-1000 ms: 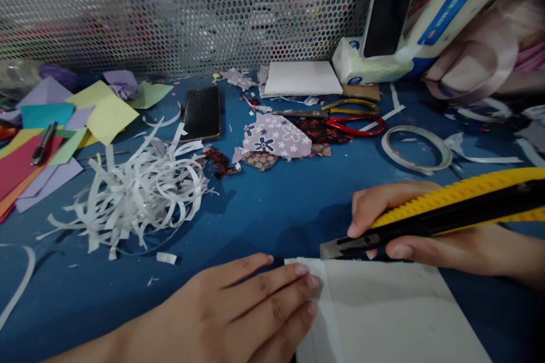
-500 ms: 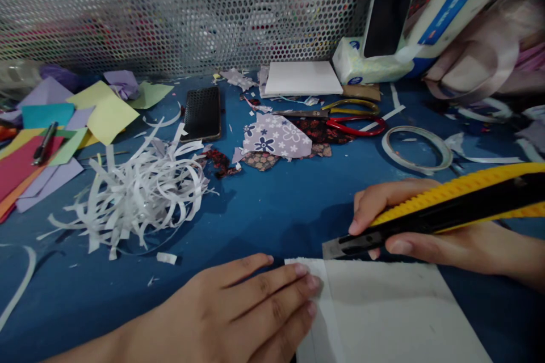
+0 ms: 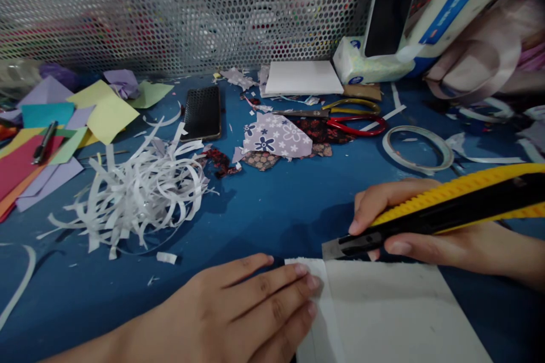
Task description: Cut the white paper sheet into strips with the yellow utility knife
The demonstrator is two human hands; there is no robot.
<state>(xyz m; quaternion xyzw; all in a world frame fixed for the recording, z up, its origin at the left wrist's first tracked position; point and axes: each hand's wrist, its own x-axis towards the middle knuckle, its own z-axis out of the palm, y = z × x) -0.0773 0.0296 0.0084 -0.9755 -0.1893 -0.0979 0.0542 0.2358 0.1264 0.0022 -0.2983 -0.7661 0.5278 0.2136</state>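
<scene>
Right hand (image 3: 409, 227) grips a yellow utility knife (image 3: 438, 215) at a white paper sheet (image 3: 392, 317); left hand (image 3: 238, 312) lies open, pressing the sheet's edge flat.

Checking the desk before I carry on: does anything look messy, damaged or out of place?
A loose heap of white paper strips sprawls over the blue table, with scraps of patterned paper strewn near the scissors. Nothing looks damaged.

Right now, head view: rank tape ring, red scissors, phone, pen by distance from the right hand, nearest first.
From the right hand, which grips the knife:
1. Tape ring, just beyond it on the mat.
2. Red scissors, farther back, slightly left.
3. Phone, across the mat to the left.
4. Pen, far left on the coloured paper.
</scene>
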